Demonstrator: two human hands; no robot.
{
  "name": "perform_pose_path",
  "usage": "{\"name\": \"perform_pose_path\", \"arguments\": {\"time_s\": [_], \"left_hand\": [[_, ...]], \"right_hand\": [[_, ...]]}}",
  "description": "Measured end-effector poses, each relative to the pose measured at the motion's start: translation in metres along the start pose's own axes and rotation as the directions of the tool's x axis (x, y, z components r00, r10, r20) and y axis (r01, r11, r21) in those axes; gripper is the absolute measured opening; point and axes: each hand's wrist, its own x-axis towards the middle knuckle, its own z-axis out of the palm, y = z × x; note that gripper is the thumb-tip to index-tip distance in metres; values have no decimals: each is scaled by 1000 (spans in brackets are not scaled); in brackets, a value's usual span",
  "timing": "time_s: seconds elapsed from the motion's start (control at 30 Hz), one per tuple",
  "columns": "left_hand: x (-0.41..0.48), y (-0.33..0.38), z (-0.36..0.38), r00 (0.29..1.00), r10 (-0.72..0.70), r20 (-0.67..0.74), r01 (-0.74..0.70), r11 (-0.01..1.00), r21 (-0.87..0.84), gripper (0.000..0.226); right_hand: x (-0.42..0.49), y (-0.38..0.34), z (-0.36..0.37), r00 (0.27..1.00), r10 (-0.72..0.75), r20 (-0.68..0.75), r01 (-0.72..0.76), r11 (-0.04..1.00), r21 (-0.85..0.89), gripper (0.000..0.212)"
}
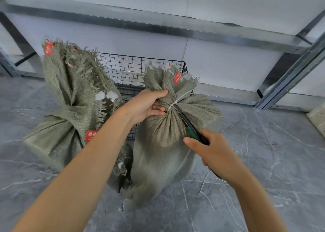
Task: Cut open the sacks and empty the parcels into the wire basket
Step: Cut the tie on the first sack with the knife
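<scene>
Floor: grey stone-look tiles (267, 161) with pale veins, a matt surface that carries both sacks and the basket.
Wall: white panels (228, 59) with a vertical seam, standing close behind the basket.
Shelving frame: galvanised metal rails (175, 29) cross the wall above the basket, and an upright post leans through the right side of the view.
Wire basket: black mesh (140, 69), on the floor against the wall, behind and between the two sacks; what it holds cannot be made out.
Near sack: grey-green woven sack (167, 152), upright in the centre, its neck bunched and bound by a white cable tie (177, 100); a red label (177, 77) sits on the frayed top.
Second sack: same weave (70, 112), to the left, touching the basket, top frayed and neck gathered.
Left hand: (149, 105) wraps around the near sack's neck, just beside the tie.
Right hand: (212, 152) grips the green-handled scissors (189, 126), whose blade tips meet the cable tie.
Right edge: a pale woven item (318, 120) lies on the floor, mostly cropped.
</scene>
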Motion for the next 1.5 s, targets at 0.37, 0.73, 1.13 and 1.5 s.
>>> {"name": "perform_pose_path", "arguments": {"time_s": [0.37,0.73,1.13,1.5], "left_hand": [[3,-3,4,998,32,-56,-31,999,21,11],[1,-3,6,997,35,-63,-33,999,30,11],[-2,-7,4,992,65,-107,-64,998,12,12],[0,-7,3,995,51,-85,-46,997,62,12]], "right_hand": [[1,2,-17,999,-44,-11,41,980,-195,29],[-1,0,-10,999,-38,11,39,998,-55,28],[1,-2,-4,965,41,258,-125,939,321,34],[10,-1,-7,834,47,550,-421,698,579,27]]}}
